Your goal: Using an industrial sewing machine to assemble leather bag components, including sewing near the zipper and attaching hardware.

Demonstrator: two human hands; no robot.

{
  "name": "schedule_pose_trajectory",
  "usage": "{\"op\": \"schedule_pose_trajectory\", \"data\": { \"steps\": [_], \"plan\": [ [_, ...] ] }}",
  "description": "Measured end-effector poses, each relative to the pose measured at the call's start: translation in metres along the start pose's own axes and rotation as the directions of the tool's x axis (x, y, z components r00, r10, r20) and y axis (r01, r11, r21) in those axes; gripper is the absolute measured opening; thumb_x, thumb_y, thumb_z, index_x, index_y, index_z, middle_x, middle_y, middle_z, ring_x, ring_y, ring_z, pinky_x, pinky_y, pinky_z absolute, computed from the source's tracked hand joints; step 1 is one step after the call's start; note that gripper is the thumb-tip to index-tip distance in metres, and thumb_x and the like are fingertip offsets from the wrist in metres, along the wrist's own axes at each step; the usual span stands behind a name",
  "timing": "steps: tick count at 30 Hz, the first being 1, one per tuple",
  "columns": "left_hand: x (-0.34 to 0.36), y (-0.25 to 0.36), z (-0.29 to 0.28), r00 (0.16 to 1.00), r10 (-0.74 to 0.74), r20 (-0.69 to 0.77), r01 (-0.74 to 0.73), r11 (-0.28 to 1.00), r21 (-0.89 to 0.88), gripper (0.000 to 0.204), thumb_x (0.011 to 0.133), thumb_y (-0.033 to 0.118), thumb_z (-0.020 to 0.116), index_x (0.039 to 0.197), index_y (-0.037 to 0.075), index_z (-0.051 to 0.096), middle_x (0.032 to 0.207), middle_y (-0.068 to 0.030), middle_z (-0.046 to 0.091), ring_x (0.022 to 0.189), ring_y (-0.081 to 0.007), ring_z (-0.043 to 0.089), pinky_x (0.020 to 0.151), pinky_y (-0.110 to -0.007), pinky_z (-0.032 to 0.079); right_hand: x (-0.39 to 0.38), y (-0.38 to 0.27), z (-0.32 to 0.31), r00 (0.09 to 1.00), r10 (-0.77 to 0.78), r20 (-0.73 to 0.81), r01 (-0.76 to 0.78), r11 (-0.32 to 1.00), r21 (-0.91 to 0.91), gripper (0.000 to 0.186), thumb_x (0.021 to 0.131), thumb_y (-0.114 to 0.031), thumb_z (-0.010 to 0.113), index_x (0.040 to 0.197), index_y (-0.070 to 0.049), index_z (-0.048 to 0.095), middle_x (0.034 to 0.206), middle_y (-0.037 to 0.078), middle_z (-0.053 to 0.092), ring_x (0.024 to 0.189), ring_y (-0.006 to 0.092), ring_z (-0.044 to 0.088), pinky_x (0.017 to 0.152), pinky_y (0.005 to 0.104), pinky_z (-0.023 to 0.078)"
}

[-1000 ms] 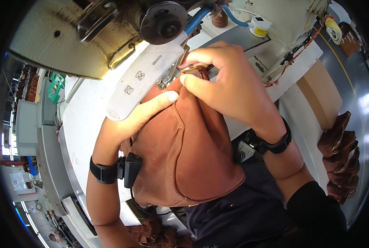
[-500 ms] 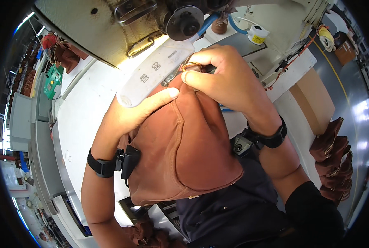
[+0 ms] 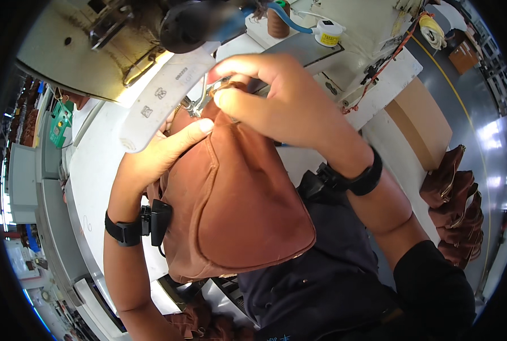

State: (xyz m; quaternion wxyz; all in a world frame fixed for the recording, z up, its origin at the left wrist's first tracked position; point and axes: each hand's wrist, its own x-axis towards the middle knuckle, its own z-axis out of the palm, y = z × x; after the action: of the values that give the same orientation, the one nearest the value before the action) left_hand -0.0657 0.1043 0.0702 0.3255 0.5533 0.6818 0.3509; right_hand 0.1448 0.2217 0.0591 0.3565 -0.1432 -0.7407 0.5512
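Observation:
A brown leather bag [image 3: 245, 204] with a curved piped seam hangs from beneath a sewing machine [image 3: 66, 62], whose white plate [image 3: 160, 99] partly hides the presser foot [image 3: 195, 109]. My left hand [image 3: 162, 148] grips the bag, thumb on its upper seam and fingers mostly hidden behind it and the plate. My right hand [image 3: 285, 105] is closed on the bag's gathered top beside the presser foot, its thumb pressed there and its index finger curled above. Both wrists wear black straps with small devices.
Brown bags [image 3: 455, 210] are piled at right beside a cardboard panel [image 3: 415, 125]. A thread cone [image 3: 278, 21], a small white container [image 3: 327, 31] and a blue hose sit behind. A green device [image 3: 60, 125] is at left; more brown pieces [image 3: 194, 321] lie below.
The view has shifted, so machine, bag and hands appear further left. The gold ring at the bag's top is now mostly covered by my right hand, which keeps its grip.

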Motion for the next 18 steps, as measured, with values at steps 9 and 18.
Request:
{"op": "schedule_pose_trajectory", "data": {
  "steps": [9, 18],
  "plan": [
    [-0.008, -0.008, -0.008, 1.0, -0.008, 0.003, 0.008, 0.999, 0.045, 0.025, 0.099, 0.025, 0.078, 0.105, 0.003, 0.066, 0.094, 0.0041, 0.066, 0.084, -0.0029, 0.057, 0.075, -0.023, 0.05, 0.001, 0.001, 0.011, 0.979, -0.167, -0.113, 0.074, 0.82, -0.568, 0.038, 0.085, -0.033, 0.08, 0.102, 0.001, 0.075, 0.073, 0.013, 0.068, 0.075, 0.0303, 0.065, 0.09, 0.0374, 0.045],
    [-0.001, -0.011, -0.01, 0.999, 0.028, 0.046, -0.03, 0.999, 0.037, 0.025, 0.099, 0.026, 0.078, 0.1, 0.006, 0.065, 0.092, 0.0062, 0.064, 0.08, -0.0018, 0.055, 0.072, -0.022, 0.048, 0.019, -0.013, 0.009, 0.993, 0.111, -0.045, -0.119, 0.868, -0.482, 0.029, 0.084, -0.023, 0.077, 0.1, 0.0, 0.076, 0.068, 0.01, 0.068, 0.064, 0.0195, 0.063, 0.067, 0.0336, 0.049]
  ]
}}
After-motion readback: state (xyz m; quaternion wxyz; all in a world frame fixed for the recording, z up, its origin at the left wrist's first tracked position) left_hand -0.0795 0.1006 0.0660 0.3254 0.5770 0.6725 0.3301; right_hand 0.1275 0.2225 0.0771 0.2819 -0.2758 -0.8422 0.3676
